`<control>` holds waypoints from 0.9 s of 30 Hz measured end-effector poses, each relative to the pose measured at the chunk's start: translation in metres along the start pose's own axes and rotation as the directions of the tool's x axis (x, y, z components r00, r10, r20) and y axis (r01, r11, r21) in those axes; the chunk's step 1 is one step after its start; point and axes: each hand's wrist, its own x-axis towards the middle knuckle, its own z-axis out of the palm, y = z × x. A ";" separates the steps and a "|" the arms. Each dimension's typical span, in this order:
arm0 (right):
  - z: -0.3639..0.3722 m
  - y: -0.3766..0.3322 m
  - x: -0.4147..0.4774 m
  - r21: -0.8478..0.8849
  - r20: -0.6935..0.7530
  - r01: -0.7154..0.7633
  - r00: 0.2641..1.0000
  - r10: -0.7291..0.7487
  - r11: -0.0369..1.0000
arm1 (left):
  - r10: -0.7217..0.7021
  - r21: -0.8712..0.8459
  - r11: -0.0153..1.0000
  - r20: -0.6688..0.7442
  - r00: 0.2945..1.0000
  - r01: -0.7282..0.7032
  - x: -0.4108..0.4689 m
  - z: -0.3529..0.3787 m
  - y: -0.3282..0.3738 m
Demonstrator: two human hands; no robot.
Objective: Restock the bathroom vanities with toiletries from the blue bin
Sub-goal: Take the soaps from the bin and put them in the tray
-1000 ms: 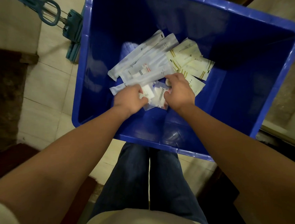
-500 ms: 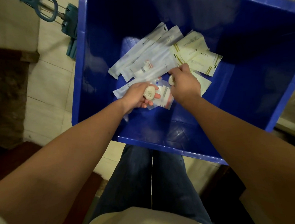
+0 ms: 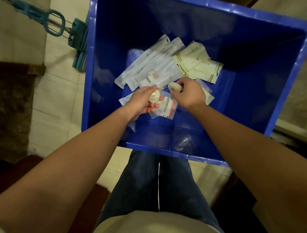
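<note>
1. Step in hand: collecting stock from the blue bin [image 3: 253,94]. Both hands are inside it, above the middle of its floor.
2. Left hand [image 3: 141,102]: palm turned up, with thumb and fingers curled around a wrapped round soap [image 3: 154,97].
3. Right hand [image 3: 188,93]: knuckles up, fingertips pinching a second soap [image 3: 174,87]. It is just beside the first and not touching it.
4. Remaining stock: long white sachets [image 3: 150,67] and cream packets [image 3: 197,61] overlap toward the bin's far wall. Small clear packets [image 3: 166,107] lie beneath the hands.
5. Judged progress: early, since items are only being gathered and no vanity is in view.
6. The next move calls for lifting both soaps over the near rim with the grips kept closed. Alternatively, both could pass into one hand, freeing the other for sachets.
</note>
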 end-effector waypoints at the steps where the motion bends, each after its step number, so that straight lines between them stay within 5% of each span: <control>1: -0.003 -0.002 -0.005 0.068 -0.001 -0.008 1.000 0.008 0.998 | 0.008 -0.005 1.000 -0.024 1.000 -0.008 -0.006 0.001 0.003; 14: -0.079 -0.052 -0.111 0.683 0.113 -0.051 0.993 -0.037 0.728 | 0.210 -0.025 0.977 -0.036 0.977 -0.211 -0.123 0.021 0.034; 27: -0.137 -0.082 -0.200 0.761 0.069 0.026 0.990 -0.121 0.648 | 0.497 0.290 0.823 0.051 0.866 -0.489 -0.233 0.028 0.072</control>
